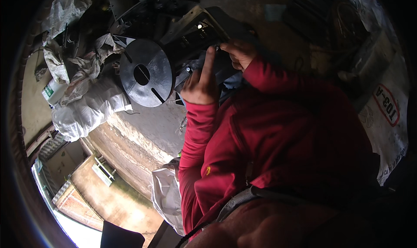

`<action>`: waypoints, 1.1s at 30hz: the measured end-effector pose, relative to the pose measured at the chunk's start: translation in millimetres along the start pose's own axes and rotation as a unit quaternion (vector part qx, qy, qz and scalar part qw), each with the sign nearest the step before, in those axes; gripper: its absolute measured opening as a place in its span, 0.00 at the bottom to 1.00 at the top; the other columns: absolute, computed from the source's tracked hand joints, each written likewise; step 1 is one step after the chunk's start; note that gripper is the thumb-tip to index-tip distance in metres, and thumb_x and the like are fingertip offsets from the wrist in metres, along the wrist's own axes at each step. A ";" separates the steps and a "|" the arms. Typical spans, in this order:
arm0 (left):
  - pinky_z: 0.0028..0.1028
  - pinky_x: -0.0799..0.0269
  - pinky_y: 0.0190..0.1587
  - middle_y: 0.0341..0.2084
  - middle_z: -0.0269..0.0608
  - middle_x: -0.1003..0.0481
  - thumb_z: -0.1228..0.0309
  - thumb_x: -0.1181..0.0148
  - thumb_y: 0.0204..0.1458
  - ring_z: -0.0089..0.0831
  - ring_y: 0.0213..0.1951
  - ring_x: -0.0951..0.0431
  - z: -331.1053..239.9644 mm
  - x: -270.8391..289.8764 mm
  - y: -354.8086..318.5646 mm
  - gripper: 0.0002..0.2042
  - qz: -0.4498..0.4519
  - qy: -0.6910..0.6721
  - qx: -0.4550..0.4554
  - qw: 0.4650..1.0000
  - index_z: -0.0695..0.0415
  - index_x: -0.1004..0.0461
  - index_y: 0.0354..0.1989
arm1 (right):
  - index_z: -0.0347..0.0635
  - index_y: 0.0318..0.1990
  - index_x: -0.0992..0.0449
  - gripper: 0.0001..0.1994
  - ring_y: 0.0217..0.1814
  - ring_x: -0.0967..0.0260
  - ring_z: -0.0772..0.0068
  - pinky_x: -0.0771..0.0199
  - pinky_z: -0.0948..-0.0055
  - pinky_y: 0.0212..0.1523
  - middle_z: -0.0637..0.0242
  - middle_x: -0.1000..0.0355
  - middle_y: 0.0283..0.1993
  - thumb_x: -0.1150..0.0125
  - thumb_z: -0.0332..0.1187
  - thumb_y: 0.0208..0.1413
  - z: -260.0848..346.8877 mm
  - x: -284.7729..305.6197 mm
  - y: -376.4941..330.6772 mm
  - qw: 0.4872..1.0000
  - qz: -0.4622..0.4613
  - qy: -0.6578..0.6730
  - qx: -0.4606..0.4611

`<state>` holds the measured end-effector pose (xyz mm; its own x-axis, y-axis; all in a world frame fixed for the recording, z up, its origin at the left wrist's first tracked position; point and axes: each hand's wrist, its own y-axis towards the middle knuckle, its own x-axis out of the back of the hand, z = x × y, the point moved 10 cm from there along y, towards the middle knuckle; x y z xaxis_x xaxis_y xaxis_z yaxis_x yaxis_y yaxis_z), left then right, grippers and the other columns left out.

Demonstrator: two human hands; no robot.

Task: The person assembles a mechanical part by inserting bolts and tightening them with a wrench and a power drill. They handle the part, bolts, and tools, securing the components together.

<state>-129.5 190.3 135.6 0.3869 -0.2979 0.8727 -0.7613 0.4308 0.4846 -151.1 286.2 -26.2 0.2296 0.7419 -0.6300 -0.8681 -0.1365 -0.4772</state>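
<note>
Working up close on a dark metal machine assembly (pixel 197 35) set on a concrete ledge (pixel 143 130), just right of a round slotted black disc (pixel 145 72). Left hand (pixel 200 85) mostly curled, forefinger straight up and pressed to the metal — holding nothing. Right hand (pixel 239 52) cupped against the assembly's edge; whether closed on any part, cannot tell. Best done slowly: steady with the left fingertip, feel for the fitting with the right — poor light here. White sacks (pixel 84 107) and rags heaped to the left, well apart from both hands.
</note>
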 end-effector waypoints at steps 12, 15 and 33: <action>0.33 0.30 0.21 0.23 0.44 0.24 0.70 0.35 0.48 0.41 0.21 0.23 6.8 -1.4 12.4 0.14 -0.049 -0.110 0.043 0.992 0.55 0.25 0.44 | 0.50 0.22 0.35 0.15 0.13 0.53 0.89 0.55 0.83 0.13 0.79 0.45 0.17 0.37 0.40 0.55 1.2 -2.7 -2.5 1.000 -0.002 0.000 -0.007; 0.32 0.27 0.27 0.31 0.45 0.23 0.69 0.34 0.48 0.42 0.28 0.21 7.2 -8.1 14.9 0.16 -0.011 -0.103 0.070 0.992 0.60 0.25 0.45 | 0.49 0.22 0.36 0.14 0.14 0.53 0.89 0.56 0.83 0.13 0.79 0.45 0.17 0.37 0.39 0.54 3.8 -3.8 -5.2 1.000 -0.003 0.016 -0.011; 0.31 0.31 0.25 0.25 0.41 0.30 0.85 0.45 0.42 0.36 0.22 0.28 4.6 -11.2 -18.9 0.29 0.036 -0.047 0.053 0.997 0.51 0.28 0.57 | 0.46 0.30 0.28 0.11 0.13 0.56 0.90 0.57 0.82 0.14 0.82 0.48 0.16 0.35 0.41 0.54 -7.3 -1.8 2.5 0.998 0.025 0.032 -0.039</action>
<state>-121.9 181.5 116.5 0.2836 -0.3500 0.8928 -0.8375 0.3631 0.4083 -150.5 279.7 -30.7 0.2167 0.6903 -0.6903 -0.8431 -0.2241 -0.4888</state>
